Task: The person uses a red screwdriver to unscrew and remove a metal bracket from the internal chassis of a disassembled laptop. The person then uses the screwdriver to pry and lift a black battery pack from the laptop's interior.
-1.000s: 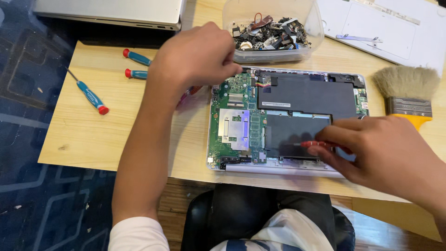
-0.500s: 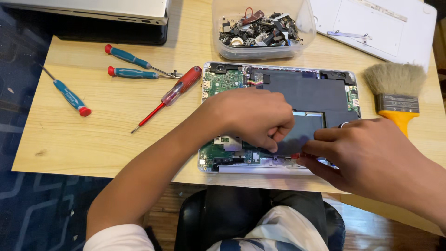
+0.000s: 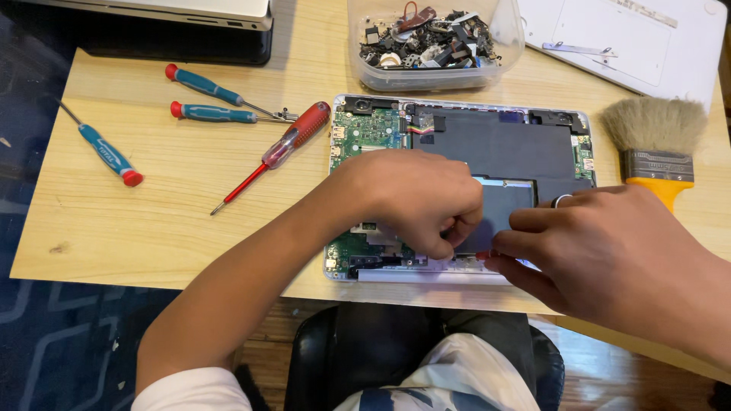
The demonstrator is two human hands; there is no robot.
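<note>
An opened laptop (image 3: 525, 144) lies bottom up on the wooden table, its green circuit board (image 3: 367, 131) and black battery showing. My left hand (image 3: 411, 202) rests over its lower middle, fingers curled tight at the battery's near edge; whatever they pinch is hidden. Touching it from the right, my right hand (image 3: 609, 259) grips a small red-tipped tool (image 3: 483, 256) against the laptop's front edge. Only the tool's tip shows.
A red-handled screwdriver (image 3: 282, 148) and three teal ones (image 3: 209, 86) (image 3: 217, 114) (image 3: 106, 152) lie left of the laptop. A clear tub of small parts (image 3: 434, 38) stands behind, a white cover panel (image 3: 632, 46) at back right, a yellow-handled brush (image 3: 655, 144) at right. Another laptop (image 3: 167, 11) sits back left.
My left hand has left the red screwdriver on the table and come down onto the laptop beside my right hand. The view shifted, showing more of the table's left side.
</note>
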